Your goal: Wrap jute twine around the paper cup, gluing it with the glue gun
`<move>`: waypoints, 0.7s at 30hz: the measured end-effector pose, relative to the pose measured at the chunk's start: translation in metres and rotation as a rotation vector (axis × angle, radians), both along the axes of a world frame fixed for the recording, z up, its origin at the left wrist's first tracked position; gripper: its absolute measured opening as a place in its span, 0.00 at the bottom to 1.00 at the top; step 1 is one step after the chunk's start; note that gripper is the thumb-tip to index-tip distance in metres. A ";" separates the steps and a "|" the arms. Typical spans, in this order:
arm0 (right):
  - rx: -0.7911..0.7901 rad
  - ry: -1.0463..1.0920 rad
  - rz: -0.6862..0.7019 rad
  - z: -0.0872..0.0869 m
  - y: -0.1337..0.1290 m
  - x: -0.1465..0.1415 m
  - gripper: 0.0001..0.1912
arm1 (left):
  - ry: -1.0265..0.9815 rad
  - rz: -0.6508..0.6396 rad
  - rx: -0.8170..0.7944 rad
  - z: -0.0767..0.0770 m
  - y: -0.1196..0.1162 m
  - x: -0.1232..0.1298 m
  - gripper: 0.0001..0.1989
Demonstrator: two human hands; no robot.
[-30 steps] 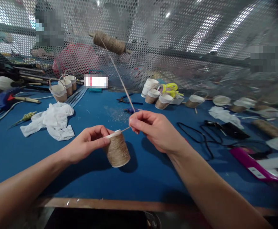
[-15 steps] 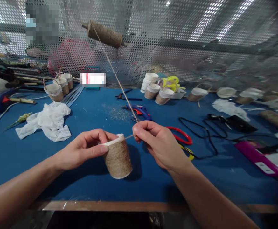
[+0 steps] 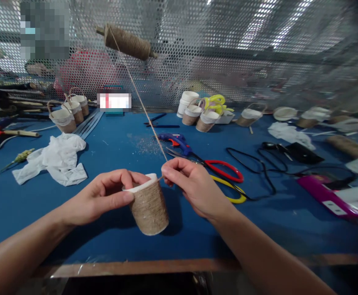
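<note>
A white paper cup [image 3: 150, 207] wrapped in brown twine tilts in my left hand [image 3: 107, 196]; the fingers reach inside its rim and the thumb presses on the outside. Close to the rim's right side, my right hand [image 3: 191, 184] pinches the twine [image 3: 140, 98]. That strand runs taut up to a spool of twine [image 3: 128, 41] hung at the mesh. The twine covers the cup's side, leaving a white band at the rim. Behind my right hand lie scissors [image 3: 225, 170] with one red and one yellow handle, and a blue glue gun [image 3: 175, 142].
Several small cups with handles [image 3: 62, 119] stand at the back left. More wrapped cups [image 3: 207, 121] and a yellow bundle [image 3: 216, 102] sit at the back. White cloth [image 3: 54, 157] lies left; a purple power strip [image 3: 323, 196] and black cord [image 3: 266, 176] lie right.
My right hand has moved left, nearer the cup's rim, shortening the twine between them. The camera view has shifted slightly, showing more of the scissors. My left hand keeps its hold.
</note>
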State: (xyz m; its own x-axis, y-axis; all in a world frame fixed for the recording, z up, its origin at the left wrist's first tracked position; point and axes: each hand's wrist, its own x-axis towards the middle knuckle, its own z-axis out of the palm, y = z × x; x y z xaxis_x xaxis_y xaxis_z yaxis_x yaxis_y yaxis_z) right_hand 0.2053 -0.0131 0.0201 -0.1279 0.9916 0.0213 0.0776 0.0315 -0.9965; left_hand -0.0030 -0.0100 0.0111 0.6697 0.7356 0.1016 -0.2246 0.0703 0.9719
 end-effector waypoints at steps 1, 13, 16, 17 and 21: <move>-0.007 0.004 0.003 0.000 0.000 -0.001 0.09 | -0.005 0.001 0.002 0.000 0.000 0.000 0.05; -0.168 0.249 0.115 -0.006 -0.002 -0.007 0.10 | -0.095 -0.050 -0.082 -0.001 -0.001 -0.001 0.04; -0.187 0.302 0.155 -0.007 -0.002 -0.007 0.11 | -0.106 -0.046 -0.105 -0.003 0.000 -0.001 0.04; -0.192 0.322 0.169 -0.008 -0.002 -0.007 0.12 | -0.112 -0.043 -0.108 -0.003 0.001 -0.002 0.04; -0.239 0.351 0.224 -0.008 0.000 -0.006 0.13 | -0.128 -0.041 -0.115 -0.005 0.002 -0.002 0.03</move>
State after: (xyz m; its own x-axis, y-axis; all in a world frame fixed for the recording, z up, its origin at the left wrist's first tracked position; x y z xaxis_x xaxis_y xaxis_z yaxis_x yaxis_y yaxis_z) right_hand 0.1996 -0.0132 0.0119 -0.3646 0.9230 -0.1233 -0.2478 -0.2239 -0.9426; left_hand -0.0048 -0.0079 0.0060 0.6866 0.7194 0.1049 -0.3409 0.1912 0.9204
